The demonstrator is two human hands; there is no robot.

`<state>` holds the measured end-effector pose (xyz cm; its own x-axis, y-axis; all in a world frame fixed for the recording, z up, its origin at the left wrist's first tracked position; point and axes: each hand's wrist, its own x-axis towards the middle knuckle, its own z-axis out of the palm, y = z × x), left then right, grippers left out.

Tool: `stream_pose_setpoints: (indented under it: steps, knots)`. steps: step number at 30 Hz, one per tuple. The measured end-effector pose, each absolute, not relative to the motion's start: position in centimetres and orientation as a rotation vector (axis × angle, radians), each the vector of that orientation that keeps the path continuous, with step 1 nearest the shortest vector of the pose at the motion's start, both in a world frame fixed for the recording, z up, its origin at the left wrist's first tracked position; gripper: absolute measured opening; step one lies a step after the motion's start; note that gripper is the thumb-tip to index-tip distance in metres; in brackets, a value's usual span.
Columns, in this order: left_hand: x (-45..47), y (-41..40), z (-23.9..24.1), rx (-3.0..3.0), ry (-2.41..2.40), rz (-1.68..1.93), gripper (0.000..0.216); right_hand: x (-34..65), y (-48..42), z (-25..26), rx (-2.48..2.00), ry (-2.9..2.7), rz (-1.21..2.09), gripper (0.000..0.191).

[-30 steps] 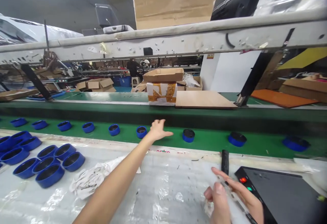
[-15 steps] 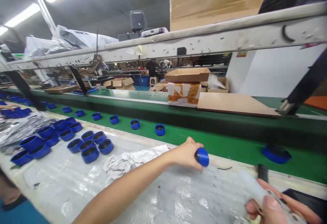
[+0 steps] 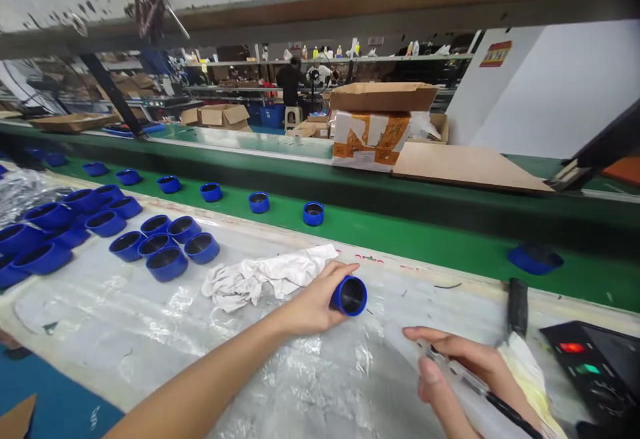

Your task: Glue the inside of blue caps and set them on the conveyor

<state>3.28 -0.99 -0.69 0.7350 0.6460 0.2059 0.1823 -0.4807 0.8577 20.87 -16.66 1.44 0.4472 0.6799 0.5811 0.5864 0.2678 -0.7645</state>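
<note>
My left hand (image 3: 313,305) is wrapped round a blue ring-shaped cup (image 3: 351,297), tilted so that its dark inside faces me. Its thumb and fingers grip the outer wall just above the plastic-covered bench (image 3: 280,379). Lower right, my right hand (image 3: 465,375) grips a translucent whitish syringe-like tool (image 3: 403,342), with a black hose or cable along it. The tool's front end is blurred and points toward the held cup, apart from it. A crumpled white cloth (image 3: 270,277) lies just behind my left hand.
Several blue cups (image 3: 167,263) are grouped on the bench at left. More, such as one cup (image 3: 313,213), stand in a row on the green belt (image 3: 400,239). A black-handled tool (image 3: 517,309) and a black control box (image 3: 590,365) with red and green lights are at right.
My view has tilted downward. My left hand has drawn the blue cup back from near the belt and turned its opening toward me. My right hand has brought the syringe-like tool left, nearer the cup.
</note>
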Motion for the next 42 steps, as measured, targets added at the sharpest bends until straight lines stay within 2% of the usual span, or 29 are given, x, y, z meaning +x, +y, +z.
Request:
stream_pose_setpoints:
  steps: [6,17,42]
  knots:
    - [3.4,-1.1,-0.4,2.065,0.575,0.616,0.056,21.0,-16.2,1.1,-1.423,-1.342,0.055,0.008]
    - [3.4,-1.4,-0.1,2.057,0.569,0.595,0.055,21.0,-16.3,1.7,-1.452,-1.418,0.013,0.005]
    - [3.4,-1.3,-0.1,2.109,0.562,0.56,0.058,20.6,-17.2,2.3,-1.421,-1.506,0.133,0.004]
